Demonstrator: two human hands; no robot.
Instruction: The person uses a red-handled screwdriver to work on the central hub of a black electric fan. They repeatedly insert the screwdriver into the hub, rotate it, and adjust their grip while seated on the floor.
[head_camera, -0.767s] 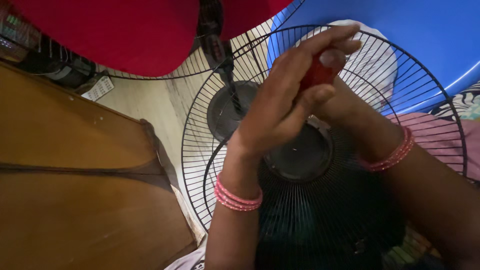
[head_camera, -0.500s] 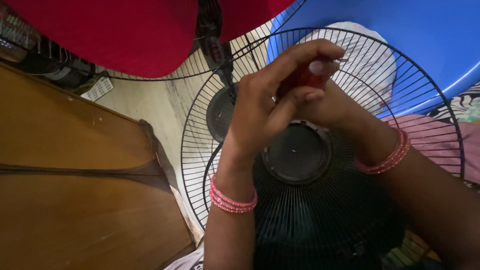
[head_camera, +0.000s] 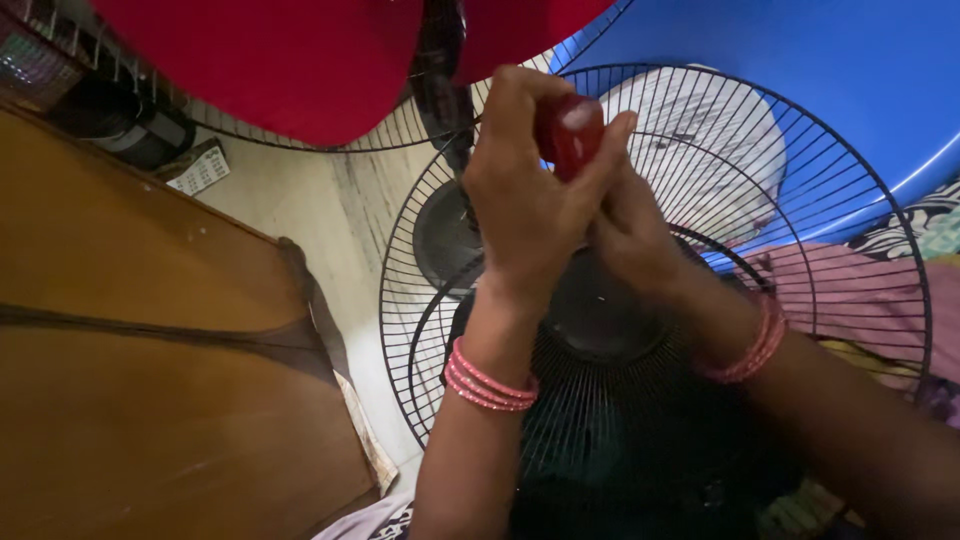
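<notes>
While hands (head_camera: 580, 220) grip, red handle (head_camera: 568, 130) sits between.

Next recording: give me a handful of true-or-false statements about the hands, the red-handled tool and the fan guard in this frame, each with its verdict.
1. The left hand is wrapped around a red tool handle. True.
2. Both wrists are bare. False: pink bangles sit on the left wrist, and a like set on the right.
3. The hands are over a black wire fan guard. True.
4. The right hand rests away on the wooden surface. False: it is close behind the left hand, over the guard's round hub.
5. A blue surface shows behind the guard. True.
</notes>
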